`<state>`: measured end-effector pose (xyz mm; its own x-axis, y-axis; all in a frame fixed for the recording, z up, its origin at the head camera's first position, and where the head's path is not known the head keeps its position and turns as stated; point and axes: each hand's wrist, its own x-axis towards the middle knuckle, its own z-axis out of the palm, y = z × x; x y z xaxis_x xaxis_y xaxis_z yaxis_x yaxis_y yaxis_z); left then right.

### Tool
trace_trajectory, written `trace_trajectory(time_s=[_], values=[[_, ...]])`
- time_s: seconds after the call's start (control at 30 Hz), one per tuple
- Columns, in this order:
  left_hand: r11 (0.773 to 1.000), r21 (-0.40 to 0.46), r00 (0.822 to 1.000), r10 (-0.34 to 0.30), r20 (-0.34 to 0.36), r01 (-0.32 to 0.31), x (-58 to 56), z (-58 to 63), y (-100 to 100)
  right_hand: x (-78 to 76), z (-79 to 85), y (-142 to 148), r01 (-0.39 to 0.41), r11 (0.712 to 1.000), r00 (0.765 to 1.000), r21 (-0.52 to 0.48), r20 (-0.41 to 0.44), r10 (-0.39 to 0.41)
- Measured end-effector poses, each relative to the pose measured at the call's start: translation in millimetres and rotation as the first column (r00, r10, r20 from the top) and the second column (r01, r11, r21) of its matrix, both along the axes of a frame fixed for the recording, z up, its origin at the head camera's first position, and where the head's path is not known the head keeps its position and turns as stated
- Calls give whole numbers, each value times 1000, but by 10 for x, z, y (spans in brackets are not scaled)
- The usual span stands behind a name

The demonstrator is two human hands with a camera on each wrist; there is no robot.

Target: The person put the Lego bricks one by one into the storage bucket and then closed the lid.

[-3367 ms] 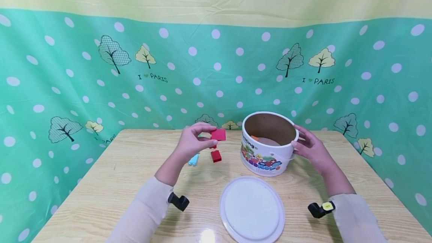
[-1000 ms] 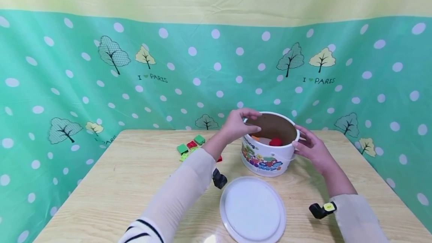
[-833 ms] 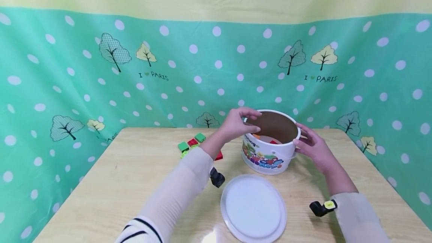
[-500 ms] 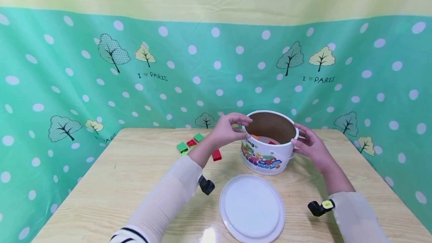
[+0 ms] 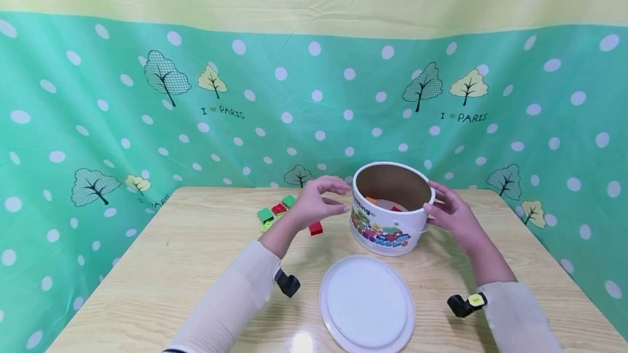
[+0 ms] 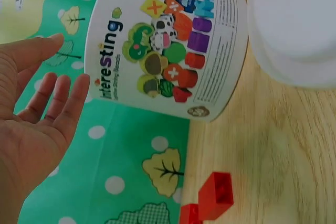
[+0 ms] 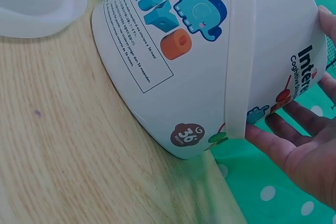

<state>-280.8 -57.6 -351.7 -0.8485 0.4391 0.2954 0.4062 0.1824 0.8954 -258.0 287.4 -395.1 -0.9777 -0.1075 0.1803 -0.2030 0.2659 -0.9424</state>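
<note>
Leftward swung the left hand (image 5: 312,203), fingers spread, the white bucket (image 5: 385,235) just right of them, the right hand (image 5: 455,212) gripping its right rim.

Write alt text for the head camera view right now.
A right hand holds a white tub at its rim, with an empty left hand close beside it. Red and green bricks lie on the wooden table, and a round lid lies nearer the viewer.
</note>
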Motion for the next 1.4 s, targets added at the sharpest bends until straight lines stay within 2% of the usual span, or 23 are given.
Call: trace_trajectory(time_s=[0.23,0.37,0.57,0.7,0.97,1.23,1.4], values=[[997,66,999,32,-11,-31,3,-66,-217,12,-13,-21,-5,1000,1000,-11,7,5],[993,108,998,45,43,-49,23,-73,-339,17,-14,-27,-2,1000,1000,-11,6,2],[989,128,991,57,124,-73,73,-78,-487,12,-30,-31,-5,1000,1000,-14,-2,5],[988,133,991,60,116,-76,96,-92,-568,8,-37,-31,-4,1000,1000,-14,-3,4],[991,100,996,89,18,-90,111,-128,-729,3,-15,-23,-2,1000,1000,-4,-16,1],[984,129,992,115,59,-122,145,-191,-881,8,-12,-13,5,1000,1000,0,-8,-5],[985,116,991,127,31,-129,169,-250,-989,9,-15,-17,6,1000,1000,0,-12,-6]])
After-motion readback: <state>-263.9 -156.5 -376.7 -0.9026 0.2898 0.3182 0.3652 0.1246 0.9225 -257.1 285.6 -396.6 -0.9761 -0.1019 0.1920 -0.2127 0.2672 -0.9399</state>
